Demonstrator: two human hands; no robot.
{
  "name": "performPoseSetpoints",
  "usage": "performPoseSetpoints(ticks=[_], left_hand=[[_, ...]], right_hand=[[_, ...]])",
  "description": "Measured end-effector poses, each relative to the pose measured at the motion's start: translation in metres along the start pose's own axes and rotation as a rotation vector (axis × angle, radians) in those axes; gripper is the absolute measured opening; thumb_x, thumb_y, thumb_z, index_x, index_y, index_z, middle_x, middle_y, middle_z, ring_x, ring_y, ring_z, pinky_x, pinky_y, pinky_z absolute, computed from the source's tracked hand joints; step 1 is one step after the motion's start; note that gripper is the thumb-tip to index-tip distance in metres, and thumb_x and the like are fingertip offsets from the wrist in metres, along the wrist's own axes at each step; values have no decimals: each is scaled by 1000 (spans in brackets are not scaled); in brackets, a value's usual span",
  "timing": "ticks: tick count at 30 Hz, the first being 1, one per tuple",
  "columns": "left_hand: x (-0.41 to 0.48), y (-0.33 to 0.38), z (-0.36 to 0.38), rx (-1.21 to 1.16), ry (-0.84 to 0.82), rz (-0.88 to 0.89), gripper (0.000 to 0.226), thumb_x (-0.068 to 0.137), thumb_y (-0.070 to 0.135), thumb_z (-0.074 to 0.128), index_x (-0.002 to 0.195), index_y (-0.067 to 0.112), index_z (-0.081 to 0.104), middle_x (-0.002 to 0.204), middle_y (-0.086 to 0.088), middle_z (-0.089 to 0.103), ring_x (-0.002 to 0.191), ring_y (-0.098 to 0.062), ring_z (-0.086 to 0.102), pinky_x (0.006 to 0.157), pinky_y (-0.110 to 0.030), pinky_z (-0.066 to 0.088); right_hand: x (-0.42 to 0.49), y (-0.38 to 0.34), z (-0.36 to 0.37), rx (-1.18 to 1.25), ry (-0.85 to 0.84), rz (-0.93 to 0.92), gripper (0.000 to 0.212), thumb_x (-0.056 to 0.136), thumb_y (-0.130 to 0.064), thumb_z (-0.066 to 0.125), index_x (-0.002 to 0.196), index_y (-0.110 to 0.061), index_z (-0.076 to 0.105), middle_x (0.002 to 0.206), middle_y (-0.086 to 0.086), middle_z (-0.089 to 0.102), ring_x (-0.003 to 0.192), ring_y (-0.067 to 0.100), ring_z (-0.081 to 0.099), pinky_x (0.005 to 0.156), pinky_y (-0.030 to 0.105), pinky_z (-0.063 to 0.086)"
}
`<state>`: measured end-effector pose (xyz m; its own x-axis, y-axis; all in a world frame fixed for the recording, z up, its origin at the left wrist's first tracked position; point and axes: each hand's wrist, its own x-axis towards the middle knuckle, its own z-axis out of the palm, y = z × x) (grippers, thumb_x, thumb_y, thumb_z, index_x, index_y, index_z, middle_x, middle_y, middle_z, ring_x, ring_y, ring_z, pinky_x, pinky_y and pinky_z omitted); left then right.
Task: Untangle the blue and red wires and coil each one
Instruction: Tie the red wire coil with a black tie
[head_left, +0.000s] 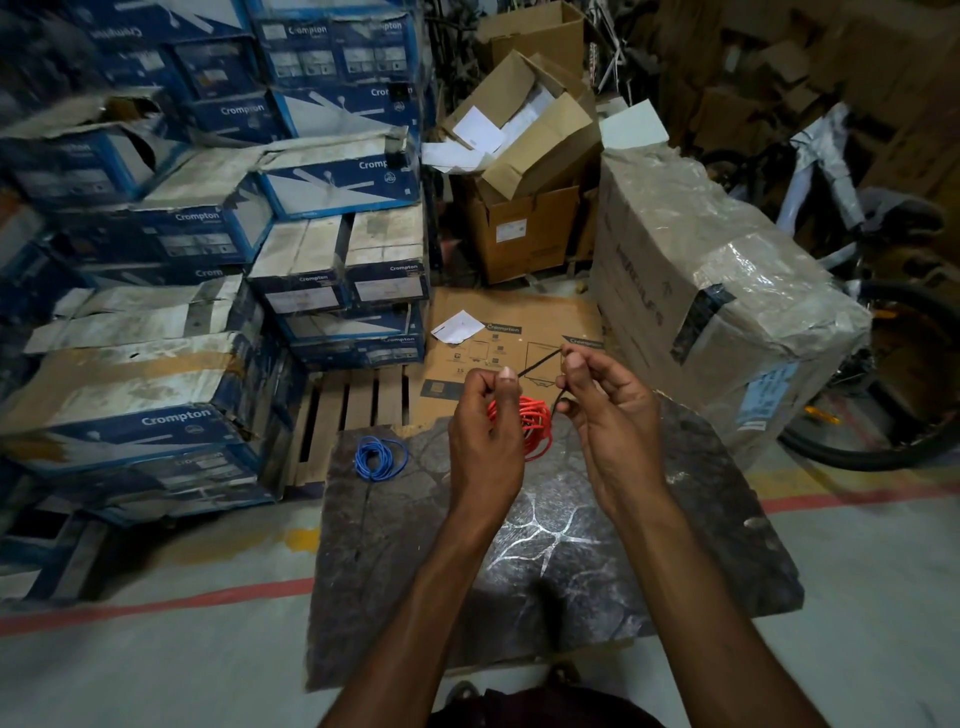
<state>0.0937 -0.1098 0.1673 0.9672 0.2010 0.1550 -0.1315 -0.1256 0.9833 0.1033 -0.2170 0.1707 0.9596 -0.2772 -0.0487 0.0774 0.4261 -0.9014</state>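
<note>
Red coil (534, 422) between left hand (485, 441) and right hand (608, 415), both with pinch-grips on dark strand (538, 362)

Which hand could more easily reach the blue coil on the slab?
Probably the left hand: the blue coil lies on its side, with the right hand beyond the red coil. Both now pinch a dark strand.
</note>
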Motion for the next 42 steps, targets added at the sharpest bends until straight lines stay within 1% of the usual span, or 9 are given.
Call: performPoseSetpoints(ticks=[3, 6, 10, 13, 18, 22, 26, 35, 42], left_hand=[[0, -1, 0, -11, -32, -1, 32, 106, 33, 43, 91, 6, 51, 82, -18, 59, 70, -10, 54, 61, -22, 46], [1, -1, 1, -37, -56, -31, 33, 106, 34, 44, 86, 8, 50, 75, -6, 54, 68, -8, 52, 61, -22, 45], [0, -2, 2, -69, -77, -82, 33, 105, 35, 46, 87, 9, 54, 77, -12, 61, 71, -8, 56, 65, -27, 48], [-1, 4, 3, -96, -66, -120, 31, 105, 34, 47, 79, 17, 49, 68, 4, 53, 65, -5, 51, 62, -23, 45], [-1, 9, 3, -167, -54, -164, 32, 105, 33, 47, 78, 16, 48, 68, 2, 52, 68, -11, 51, 63, -25, 45], [0, 8, 4, -183, -62, -173, 32, 105, 33, 47, 78, 17, 49, 64, 6, 52, 63, -7, 51, 59, -19, 45], [0, 5, 4, -185, -77, -182, 33, 105, 33, 48, 73, 21, 49, 61, 9, 53, 60, -4, 50, 58, -20, 44], [1, 3, 3, -176, -72, -199, 30, 104, 36, 50, 79, 19, 54, 73, -4, 56, 72, -16, 54, 69, -34, 46], [4, 4, 0, -143, -95, -159, 33, 104, 31, 49, 74, 20, 50, 66, 5, 56, 66, -9, 54, 62, -24, 46]], right_hand=[[1, 1, -2, 22, 24, -12, 10, 96, -10, 68, 101, -16, 75, 91, -6, 74, 79, 5, 63, 62, 19, 52], [1, 3, -4, 41, 22, -6, 11, 96, -10, 67, 104, -14, 74, 89, -4, 72, 78, 3, 63, 62, 18, 52], [2, 3, -6, 35, 2, 3, 11, 97, -11, 65, 104, -15, 73, 86, -5, 71, 78, 1, 63, 63, 17, 52], [2, 3, -6, 48, -11, -15, 10, 93, -16, 69, 102, -16, 73, 91, -6, 73, 80, 2, 65, 62, 17, 52], [1, 4, -8, 61, -19, -37, 17, 85, -25, 71, 101, -19, 72, 88, -7, 76, 84, 4, 68, 68, 18, 52], [1, 4, -8, 77, -28, -27, 20, 86, -22, 69, 105, -15, 70, 88, -5, 77, 83, 4, 69, 68, 16, 52], [2, 4, -8, 94, -32, -12, 22, 85, -22, 69, 105, -14, 70, 88, -4, 78, 82, 4, 69, 69, 16, 52], [3, 4, -7, 69, -32, -47, 21, 84, -22, 70, 104, -14, 71, 88, -4, 78, 83, 5, 70, 69, 18, 54], [5, 6, -7, 16, -23, -75, 14, 93, -15, 67, 105, -11, 71, 87, -2, 75, 82, 7, 69, 67, 22, 56]])
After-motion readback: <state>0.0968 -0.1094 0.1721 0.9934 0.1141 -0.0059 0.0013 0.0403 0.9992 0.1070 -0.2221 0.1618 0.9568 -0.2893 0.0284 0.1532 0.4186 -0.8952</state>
